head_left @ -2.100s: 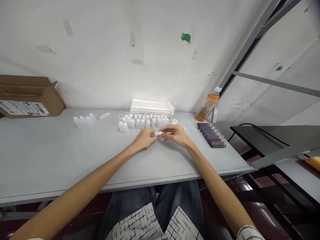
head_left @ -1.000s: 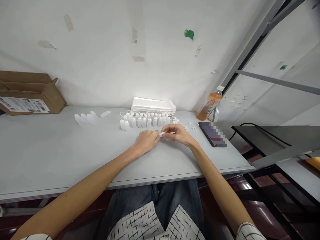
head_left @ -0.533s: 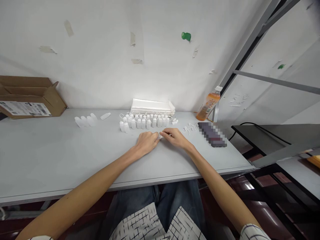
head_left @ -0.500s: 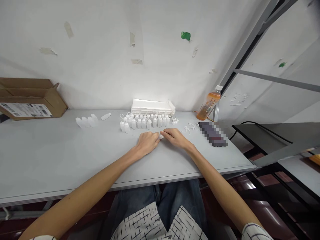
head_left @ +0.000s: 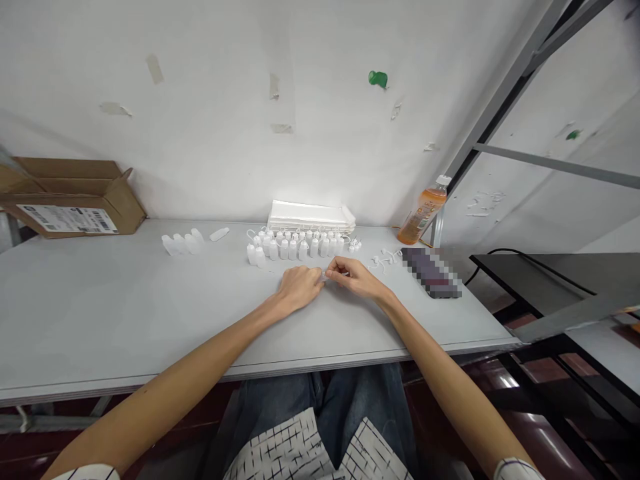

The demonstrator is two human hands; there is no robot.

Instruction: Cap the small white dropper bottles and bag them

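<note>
Toward the far left corner of the bench (head_left: 125, 313), pale bottles (head_left: 183, 245) sit apart; the left hand (head_left: 301, 287) holds a small bottle (head_left: 323, 275), mostly hidden, midway between near and far edges, best kept firm without squeezing; the right hand (head_left: 356, 279), its grip pinched narrow on the end, should stay in line, clear of the white straps (head_left: 385, 258) toward the right edge.

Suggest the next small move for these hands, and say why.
Perhaps tilt the left hand slightly to expose the small whitish piece it holds beside the right hand: the hands hide most of it, so it can't be checked against the white squeeze bottles standing behind.
</note>
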